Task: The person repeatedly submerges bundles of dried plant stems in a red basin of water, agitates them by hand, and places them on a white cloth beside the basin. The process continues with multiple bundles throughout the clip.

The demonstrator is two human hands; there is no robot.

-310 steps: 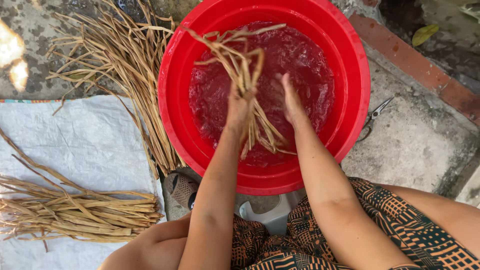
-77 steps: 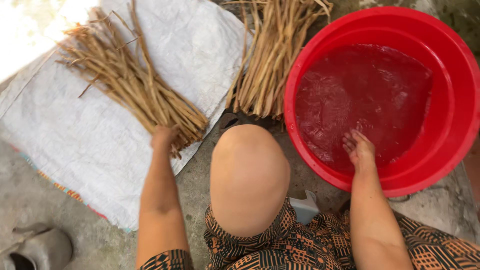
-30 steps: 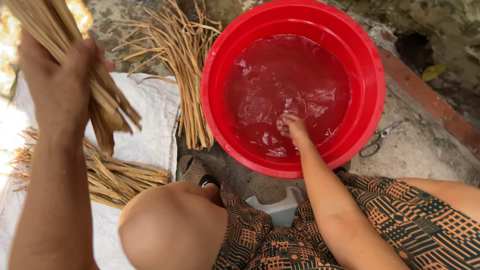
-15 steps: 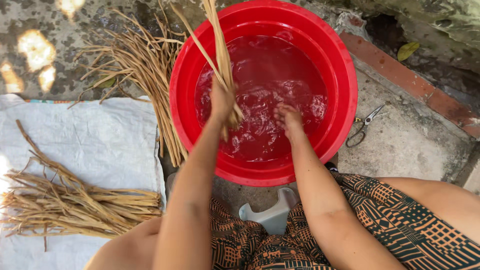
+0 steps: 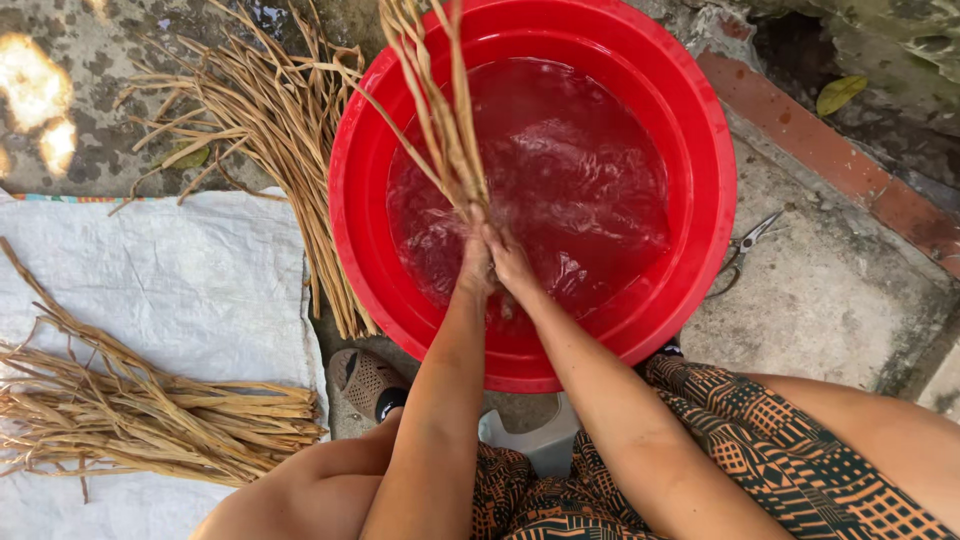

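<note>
nearest to me are my knees and my patterned brown and black skirt point(image 5: 800, 470), with a pale plastic stool point(image 5: 535, 440) showing between my legs and a grey shoe point(image 5: 368, 383) just left of it on the concrete. at near left a bundle of dry straw-coloured stalks point(image 5: 150, 415) lies on a white woven sack point(image 5: 180, 290) spread on the ground. both my forearms reach forward into the red basin point(image 5: 690, 130), which holds water that looks red. my left hand point(image 5: 474, 265) and my right hand point(image 5: 512, 262) are pressed together, side by side, closed round the lower end of a bunch of stalks point(image 5: 440, 110) at the water's surface; the bunch stands up from my hands and leans toward the far rim, its tips past the top edge of view. to the right of the basin a small pair of scissors point(image 5: 740, 250) lies on the stone. at far left a loose heap of more stalks point(image 5: 270, 120) lies fanned against the basin's left side, partly on the bare ground.
</note>
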